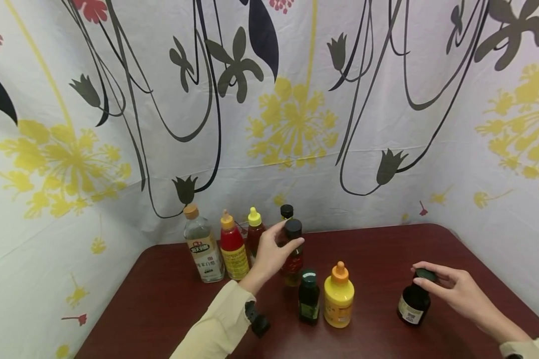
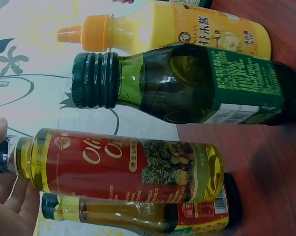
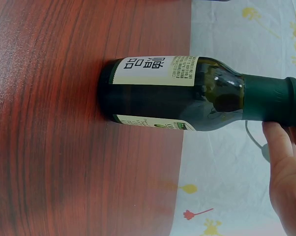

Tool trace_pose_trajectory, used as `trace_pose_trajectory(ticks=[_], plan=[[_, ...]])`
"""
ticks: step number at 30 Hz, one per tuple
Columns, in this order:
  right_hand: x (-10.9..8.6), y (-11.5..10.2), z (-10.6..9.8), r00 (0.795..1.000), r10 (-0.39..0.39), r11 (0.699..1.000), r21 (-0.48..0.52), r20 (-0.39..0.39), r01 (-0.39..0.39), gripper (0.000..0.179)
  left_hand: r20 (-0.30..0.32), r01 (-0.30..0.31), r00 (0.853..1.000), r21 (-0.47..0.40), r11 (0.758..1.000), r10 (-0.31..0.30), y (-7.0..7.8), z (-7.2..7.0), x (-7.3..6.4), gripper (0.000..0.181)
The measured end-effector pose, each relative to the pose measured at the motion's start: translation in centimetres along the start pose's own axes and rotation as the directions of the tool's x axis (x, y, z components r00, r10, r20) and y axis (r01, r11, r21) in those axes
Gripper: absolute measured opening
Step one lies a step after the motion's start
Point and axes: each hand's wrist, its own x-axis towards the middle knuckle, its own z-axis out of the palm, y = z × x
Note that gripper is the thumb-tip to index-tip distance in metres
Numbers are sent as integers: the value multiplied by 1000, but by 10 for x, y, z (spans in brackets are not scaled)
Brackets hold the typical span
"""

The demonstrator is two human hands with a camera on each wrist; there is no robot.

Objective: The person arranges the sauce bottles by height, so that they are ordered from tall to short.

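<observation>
My left hand [image 1: 267,254] grips the black cap and neck of an olive oil bottle [image 2: 123,164] with a red label, thumb on one side and fingers on the other. Behind that bottle stands a slim dark-capped bottle [image 2: 153,214]. Nearer me are a small dark green bottle [image 1: 309,299] and a yellow squeeze bottle [image 1: 339,299] with an orange nozzle cap. At the right, my right hand [image 1: 464,291] holds a dark glass bottle [image 3: 158,93] with a cream label by its green cap. That bottle's base is at the tabletop.
Along the back left stand a clear bottle [image 1: 206,259] with an orange cap, a red sauce bottle [image 1: 234,257] and a yellow-capped bottle [image 1: 255,234]. The dark red wooden table [image 1: 368,249] meets a hanging patterned cloth [image 1: 269,189] at its far edge.
</observation>
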Motion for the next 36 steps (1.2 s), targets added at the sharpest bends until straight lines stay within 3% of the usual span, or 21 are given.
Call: trace_pose_trajectory(ticks=[5,14,20,30,36], plan=[[0,0,0,1000,7,1000,13,6,-7,31,30,36,999,-8,999,-35,-26,15,20,45],[1,-1,1,1000,-9,1000,9,5,9,30,87,56,994,82,995,-63,-32,30,44,48],[1,-1,1,1000,-14,1000,4,-1,14,29,127,76,988,98,992,-88,-36,35,60,47],[1,-1,1,1000,-4,1000,15,4,3,30,161,79,981,154,985,-104,-51,41,72,46],[0,-2,0,1000,14,1000,6,8,-14,31,142,61,986,181,982,-87,-55,46,76,45]])
